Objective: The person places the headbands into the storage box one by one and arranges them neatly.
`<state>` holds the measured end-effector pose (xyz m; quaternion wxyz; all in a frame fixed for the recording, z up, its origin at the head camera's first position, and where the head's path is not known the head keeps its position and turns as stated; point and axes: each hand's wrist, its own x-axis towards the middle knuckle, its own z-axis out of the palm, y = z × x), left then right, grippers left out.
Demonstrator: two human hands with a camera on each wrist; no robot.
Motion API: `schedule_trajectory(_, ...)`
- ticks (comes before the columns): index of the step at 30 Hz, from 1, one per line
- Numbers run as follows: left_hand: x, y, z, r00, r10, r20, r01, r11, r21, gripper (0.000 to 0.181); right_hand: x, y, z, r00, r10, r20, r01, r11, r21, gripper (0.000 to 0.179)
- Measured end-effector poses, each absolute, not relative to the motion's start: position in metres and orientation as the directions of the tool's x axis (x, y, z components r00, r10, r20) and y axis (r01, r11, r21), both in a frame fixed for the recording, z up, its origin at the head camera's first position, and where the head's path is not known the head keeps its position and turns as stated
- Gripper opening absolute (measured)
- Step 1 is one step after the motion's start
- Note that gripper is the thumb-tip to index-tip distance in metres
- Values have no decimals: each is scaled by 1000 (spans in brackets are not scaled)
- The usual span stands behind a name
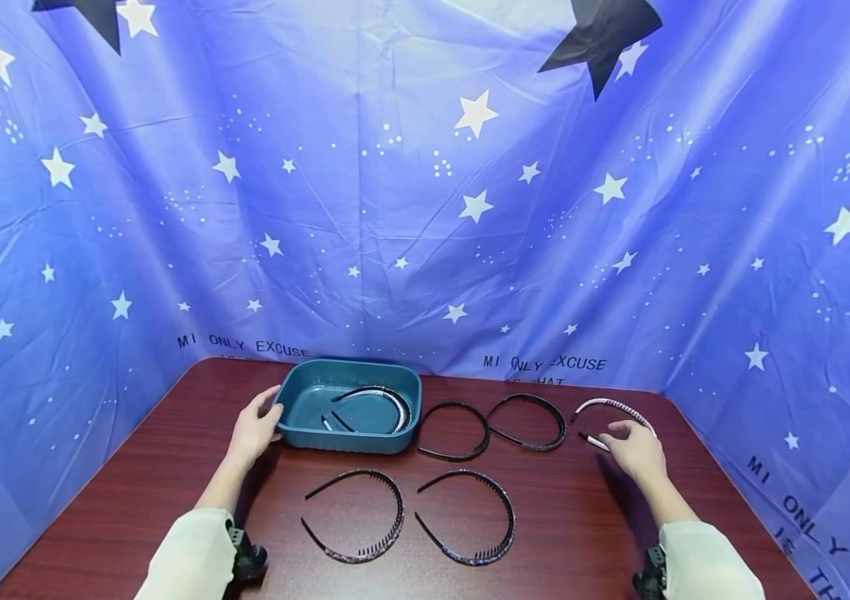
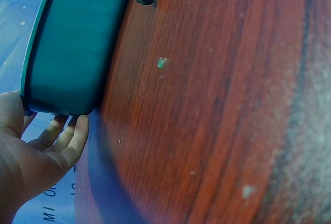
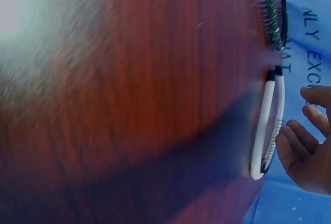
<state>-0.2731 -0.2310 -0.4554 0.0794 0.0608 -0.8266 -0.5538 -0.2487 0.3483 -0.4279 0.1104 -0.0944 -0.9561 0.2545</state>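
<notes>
Head view: the left hand [image 1: 254, 427], fingers loosely spread, touches the teal tray [image 1: 350, 442] beside it. Just by the right hand [image 1: 637, 454], fingers parted, lies a white headband [image 1: 611, 402]; black headbands [image 1: 401, 510] lie between both hands.

The tray [image 1: 350, 440] is teal, the table [image 1: 567, 517] red-brown with dark grain, the curtain [image 1: 365, 208] blue with white stars, the rightmost headband [image 3: 261, 125] white, black-tipped.

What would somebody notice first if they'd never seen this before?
Probably the blue starry backdrop behind the table. Then the teal bin left of middle at the back, with the left hand at its side. On the right, the pale headband by the right hand stands out from the dark headbands.
</notes>
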Motion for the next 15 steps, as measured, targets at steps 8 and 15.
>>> schedule_trajectory(8, -273, -231, -455, -978, -197, 70, -12, 384, 923, 45, -243, 362, -441, -960, 197, 201, 91, 894, -439, 34)
schedule_trajectory(15, -274, -231, -456, -978, -196, 76, -6, 387, 922, 45, -243, 367, -451, -955, 150, 257, 44, 926, -375, 29)
